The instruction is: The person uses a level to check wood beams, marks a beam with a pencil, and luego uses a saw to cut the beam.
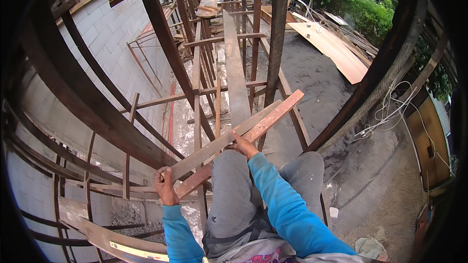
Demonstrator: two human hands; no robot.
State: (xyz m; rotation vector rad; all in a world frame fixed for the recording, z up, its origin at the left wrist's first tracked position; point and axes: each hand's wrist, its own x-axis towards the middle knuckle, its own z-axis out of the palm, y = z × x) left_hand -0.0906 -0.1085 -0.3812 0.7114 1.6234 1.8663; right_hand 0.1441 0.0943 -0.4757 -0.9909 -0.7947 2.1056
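Note:
Across my lap lie two narrow wooden boards, slanting up to the right. The nearer one is a reddish board (pixel 275 115), partly covered by my right hand and the other board. Along its far side runs a grey-brown board (pixel 202 154). My left hand (pixel 166 186) is closed around the lower left end of the grey-brown board. My right hand (pixel 243 146) grips the same board near its middle, fingers over its edge, with the reddish board against the hand. My knees, in grey trousers (pixel 229 185), are bent beneath the boards.
Dark timber posts (pixel 278 34) and crossbars surround me high above the ground. A long walkway plank (pixel 234 63) stretches ahead. A block wall (pixel 114 34) rises at left. Plywood (pixel 336 51) leans on stacked lumber at right; white cables (pixel 390 107) hang nearby. A yellow strip (pixel 134 251) lies lower left.

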